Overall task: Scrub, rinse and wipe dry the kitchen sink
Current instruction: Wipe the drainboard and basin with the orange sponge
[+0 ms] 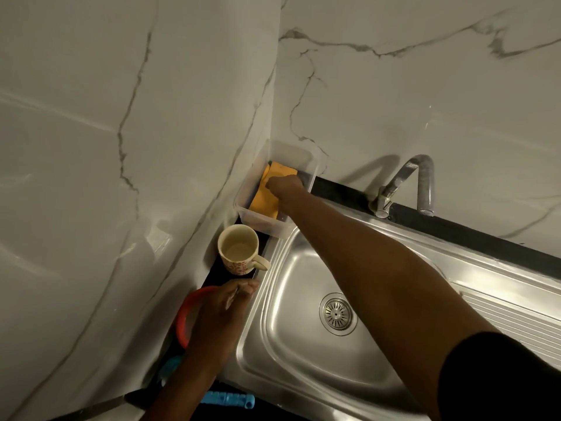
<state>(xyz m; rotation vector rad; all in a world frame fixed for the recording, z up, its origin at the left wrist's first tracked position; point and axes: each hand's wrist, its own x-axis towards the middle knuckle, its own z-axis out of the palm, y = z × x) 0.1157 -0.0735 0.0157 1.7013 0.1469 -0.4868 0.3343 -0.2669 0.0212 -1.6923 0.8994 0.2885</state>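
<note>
Right hand [283,183] reaches into the clear tub [258,220] at eleven o'clock of the sink [291,268], curled onto the yellow sponge [264,203]; actual grasp unclear. Left hand [224,311] lies relaxed at nine o'clock.

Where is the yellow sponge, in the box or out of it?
In. The yellow sponge lies inside the clear box in the wall corner, and the right hand reaches into the box onto it.
</note>
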